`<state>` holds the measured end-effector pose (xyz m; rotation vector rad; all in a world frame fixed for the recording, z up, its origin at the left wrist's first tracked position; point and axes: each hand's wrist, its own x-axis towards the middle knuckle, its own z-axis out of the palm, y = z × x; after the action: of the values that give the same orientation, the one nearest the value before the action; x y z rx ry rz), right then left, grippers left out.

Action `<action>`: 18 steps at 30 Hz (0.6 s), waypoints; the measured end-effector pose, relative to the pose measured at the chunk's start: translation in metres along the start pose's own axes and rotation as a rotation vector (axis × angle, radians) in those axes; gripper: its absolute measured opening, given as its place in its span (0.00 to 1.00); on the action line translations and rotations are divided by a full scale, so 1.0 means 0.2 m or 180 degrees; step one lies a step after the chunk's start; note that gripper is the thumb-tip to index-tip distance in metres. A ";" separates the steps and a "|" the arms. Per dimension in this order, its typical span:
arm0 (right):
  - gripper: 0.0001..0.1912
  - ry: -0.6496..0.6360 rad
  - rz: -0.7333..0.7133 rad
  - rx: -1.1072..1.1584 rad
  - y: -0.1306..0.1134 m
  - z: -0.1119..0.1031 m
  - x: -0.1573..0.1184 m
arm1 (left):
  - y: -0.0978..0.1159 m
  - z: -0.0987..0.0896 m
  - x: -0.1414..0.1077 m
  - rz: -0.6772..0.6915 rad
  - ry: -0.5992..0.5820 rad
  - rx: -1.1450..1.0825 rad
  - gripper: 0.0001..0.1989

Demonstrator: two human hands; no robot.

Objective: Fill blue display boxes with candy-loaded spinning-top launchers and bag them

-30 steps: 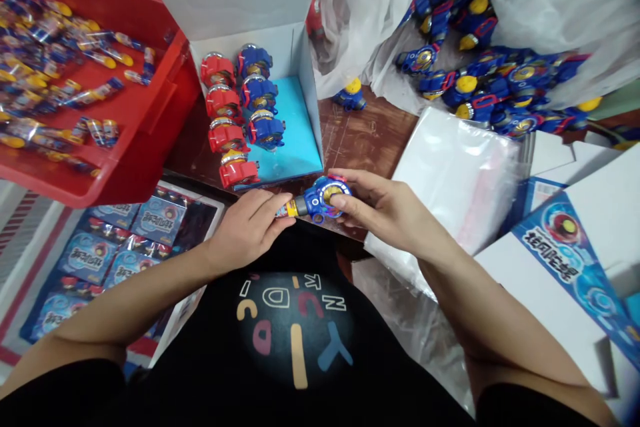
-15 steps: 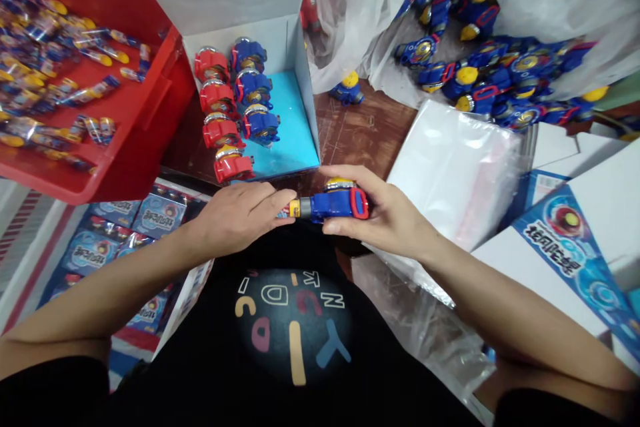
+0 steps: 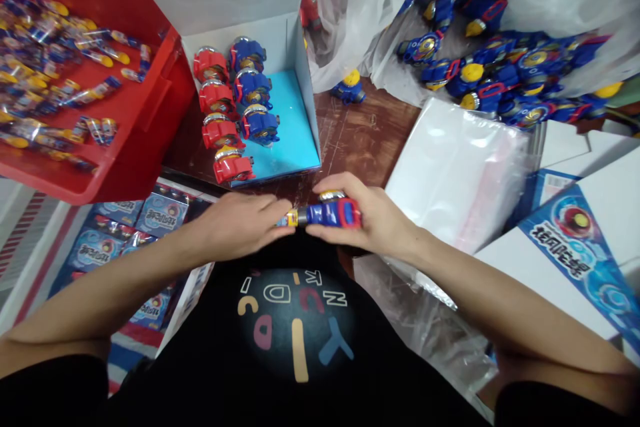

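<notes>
Brown tabletop (image 3: 357,137), scuffed, mid-frame. Clear flat bags (image 3: 445,173) on it, right of centre. Blue-and-white printed cardboard (image 3: 580,233) at right edge, overlapping white pieces. Crumpled clear plastic (image 3: 435,330) lower right. Blue printed boxes (image 3: 161,213) lower left, 1 group, inside a white-edged container.

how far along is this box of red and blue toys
Four red toys and three blue toys already sit in the open box. The right hand holds another blue toy, against a small tube in the left hand. Seemingly left: blue floor showing in the box, plus loose tubes in the red bin and heaped blue toys.
</notes>
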<state>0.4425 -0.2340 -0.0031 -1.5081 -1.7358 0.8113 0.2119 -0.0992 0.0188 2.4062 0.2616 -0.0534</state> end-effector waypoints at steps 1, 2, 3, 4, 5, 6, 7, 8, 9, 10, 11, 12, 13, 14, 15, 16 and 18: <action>0.27 -0.0202 0.0353 0.0043 0.00 0.04 0.00 | 0.00 -0.01 0.01 0.0225 0.0104 0.0658 0.16; 0.26 -0.0403 0.0624 0.0159 0.00 0.07 0.00 | 0.01 -0.02 0.01 0.0402 0.0197 0.1069 0.16; 0.26 -0.0543 0.0784 0.0343 0.00 0.10 0.00 | 0.01 -0.03 0.02 0.0491 0.0275 0.1240 0.15; 0.27 -0.0545 0.0848 0.0566 0.00 0.13 0.00 | 0.02 -0.04 0.01 0.0489 0.0385 0.1209 0.15; 0.28 -0.0398 0.0839 0.0783 0.01 0.13 -0.01 | 0.02 -0.06 0.01 0.0367 0.0530 0.1038 0.15; 0.29 -0.0107 0.0799 0.0915 0.01 0.12 -0.02 | 0.02 -0.08 -0.01 0.0161 0.0650 0.0771 0.15; 0.31 0.0239 0.0744 0.0936 0.01 0.10 -0.02 | 0.02 -0.10 -0.02 -0.0068 0.0717 0.0436 0.16; 0.32 0.0550 0.0675 0.0884 0.01 0.07 -0.03 | 0.01 -0.12 -0.03 -0.0275 0.0711 0.0052 0.17; 0.33 0.0770 0.0571 0.0797 0.01 0.04 -0.03 | 0.00 -0.14 -0.03 -0.0450 0.0638 -0.0359 0.17; 0.34 0.0859 0.0404 0.0695 0.01 0.00 -0.02 | -0.01 -0.15 -0.04 -0.0573 0.0513 -0.0777 0.17; 0.34 0.0857 0.0172 0.0590 0.00 -0.03 -0.01 | -0.01 -0.16 -0.04 -0.0660 0.0354 -0.1163 0.17; 0.34 0.0799 -0.0083 0.0486 0.00 -0.06 0.00 | -0.02 -0.16 -0.03 -0.0707 0.0202 -0.1492 0.17; 0.33 0.0714 -0.0322 0.0393 0.00 -0.07 0.01 | -0.03 -0.16 -0.03 -0.0731 0.0082 -0.1746 0.17; 0.33 0.0629 -0.0530 0.0314 0.01 -0.08 0.03 | -0.03 -0.16 -0.02 -0.0749 -0.0007 -0.1922 0.16; 0.33 0.0540 -0.0666 0.0258 0.02 -0.07 0.04 | -0.03 -0.16 -0.02 -0.0762 -0.0070 -0.2040 0.15; 0.33 0.0454 -0.0742 0.0230 0.04 -0.07 0.05 | -0.03 -0.16 -0.02 -0.0783 -0.0134 -0.2127 0.15; 0.34 0.0348 -0.0831 0.0252 0.07 -0.04 0.06 | -0.03 -0.17 -0.02 -0.0814 -0.0356 -0.2314 0.15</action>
<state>0.4554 -0.2202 -0.0084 -1.2189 -1.7519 0.6428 0.2055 -0.0737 0.0411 1.6340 0.4473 -0.1764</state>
